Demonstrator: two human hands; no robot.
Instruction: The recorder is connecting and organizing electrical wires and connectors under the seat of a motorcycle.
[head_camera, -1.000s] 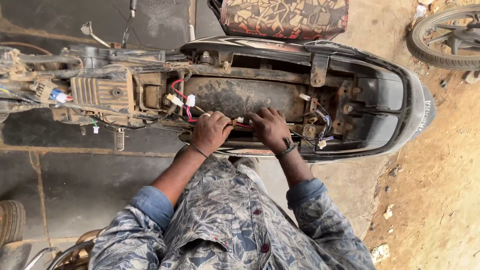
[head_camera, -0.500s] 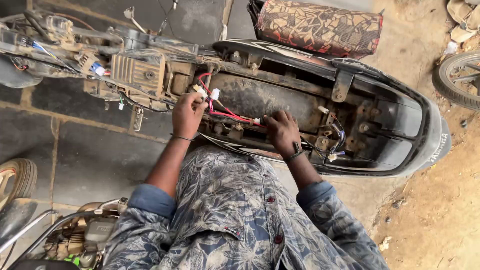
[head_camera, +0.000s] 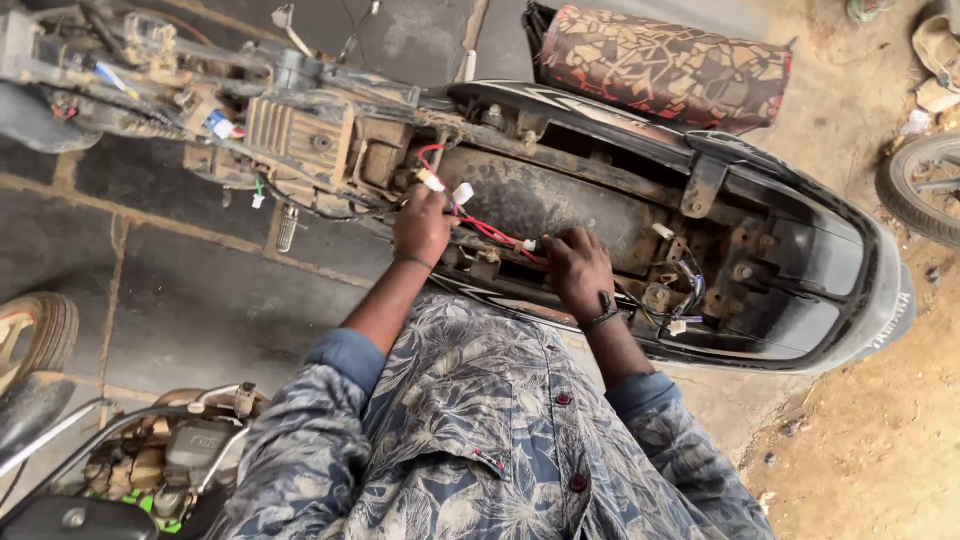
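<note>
A stripped scooter body (head_camera: 780, 290) lies in front of me with its seat off and its dusty frame bare. My left hand (head_camera: 422, 226) grips a red wire harness (head_camera: 490, 232) near its white connectors (head_camera: 462, 192), beside the ribbed metal engine part (head_camera: 298, 135). My right hand (head_camera: 578, 268) rests farther right on the frame, fingers curled over the same wire run next to a small white plug (head_camera: 527, 244). More loose wires and connectors (head_camera: 680, 300) hang in the open rear bay.
A patterned red seat (head_camera: 665, 68) lies behind the scooter. Another wheel (head_camera: 925, 185) shows at the right edge on sandy ground. A tyre (head_camera: 35, 335) and another machine's parts (head_camera: 170, 460) stand at lower left on dark paving.
My left hand has moved left along the red wire toward the white connectors and lifted it. The view has shifted, so the scooter sits more to the right.
</note>
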